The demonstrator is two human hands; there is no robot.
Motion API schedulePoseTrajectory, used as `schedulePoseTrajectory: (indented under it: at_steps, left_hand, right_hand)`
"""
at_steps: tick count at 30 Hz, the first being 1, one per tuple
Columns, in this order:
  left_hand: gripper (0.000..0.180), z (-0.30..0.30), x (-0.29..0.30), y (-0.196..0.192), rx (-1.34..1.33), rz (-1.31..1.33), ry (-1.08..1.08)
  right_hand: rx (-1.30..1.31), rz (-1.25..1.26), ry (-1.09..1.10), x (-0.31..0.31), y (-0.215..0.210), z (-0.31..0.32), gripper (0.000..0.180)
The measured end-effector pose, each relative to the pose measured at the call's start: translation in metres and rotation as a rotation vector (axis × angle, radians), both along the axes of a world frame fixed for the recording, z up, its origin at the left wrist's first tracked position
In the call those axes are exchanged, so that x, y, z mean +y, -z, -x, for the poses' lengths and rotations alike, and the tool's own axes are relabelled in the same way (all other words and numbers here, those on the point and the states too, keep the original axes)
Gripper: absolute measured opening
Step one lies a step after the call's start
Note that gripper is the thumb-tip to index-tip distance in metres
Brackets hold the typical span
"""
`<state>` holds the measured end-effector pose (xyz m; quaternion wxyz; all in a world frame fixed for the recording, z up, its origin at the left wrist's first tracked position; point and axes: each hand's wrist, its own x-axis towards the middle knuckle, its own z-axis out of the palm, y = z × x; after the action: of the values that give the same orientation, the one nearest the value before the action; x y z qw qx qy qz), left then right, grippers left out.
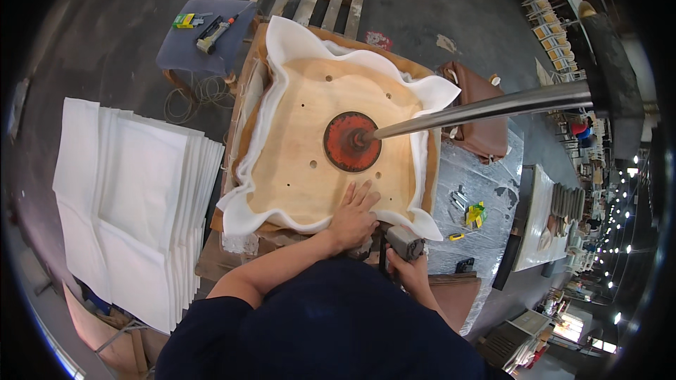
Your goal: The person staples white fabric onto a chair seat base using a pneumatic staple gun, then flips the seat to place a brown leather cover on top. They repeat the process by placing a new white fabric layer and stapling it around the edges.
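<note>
A plywood seat board [292, 137] with several drilled holes lies on white padding [296, 39], whose corners stick out past it. A round red press plate [341, 151] on a metal rod bears on the middle of the board. My left hand [354, 219] rests on the board's near edge with its fingers stretched toward the plate, holding nothing. My right hand [410, 272] is wrapped round the handle of a grey staple gun [405, 243], just right of my left hand by the near edge. The gun's nose is hidden.
The metal rod [486, 105] slants in from the right. Stacked white padding sheets [134, 190] stand at the left. A stool [201, 46] holds another staple gun [211, 39]. On the plastic-covered table [451, 190] lie staple strips and a yellow packet [476, 215]. Brown upholstered covers [475, 109] sit beyond.
</note>
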<state>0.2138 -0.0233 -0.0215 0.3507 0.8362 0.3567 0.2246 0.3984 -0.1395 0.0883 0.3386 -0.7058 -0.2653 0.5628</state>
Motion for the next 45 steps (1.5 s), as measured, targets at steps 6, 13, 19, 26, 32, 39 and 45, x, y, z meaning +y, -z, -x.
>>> schedulePoseTrajectory:
  at_steps: [6,13,19,26,32,39,45]
  left_hand:
    - [0.023,-0.003,0.008,0.002,0.024,0.0,0.002]
    - [0.024,-0.006,0.009,0.005,0.011,0.002,-0.025]
    - [0.025,-0.008,0.007,0.006,0.034,-0.01,-0.044]
    - [0.025,-0.009,0.005,0.004,0.078,-0.001,-0.038]
    - [0.027,-0.013,0.006,0.003,0.083,-0.044,-0.059]
    - [0.023,-0.002,0.013,-0.006,0.023,-0.046,-0.165]
    - [0.027,0.125,-0.043,-0.076,0.101,0.253,0.116]
  right_hand:
    - [-0.042,0.04,-0.001,0.016,0.01,-0.007,0.079]
    - [0.028,0.031,-0.012,0.02,0.012,-0.007,0.077]
    - [-0.025,0.048,-0.061,0.028,0.009,-0.004,0.075]
    - [-0.156,0.122,-0.16,0.041,0.005,-0.003,0.07]
    - [-0.217,0.12,-0.209,0.045,0.008,-0.007,0.062]
    - [-0.138,-0.091,-0.043,0.005,0.006,0.025,0.076]
    - [-0.244,-0.257,0.088,-0.023,0.037,0.035,0.072]
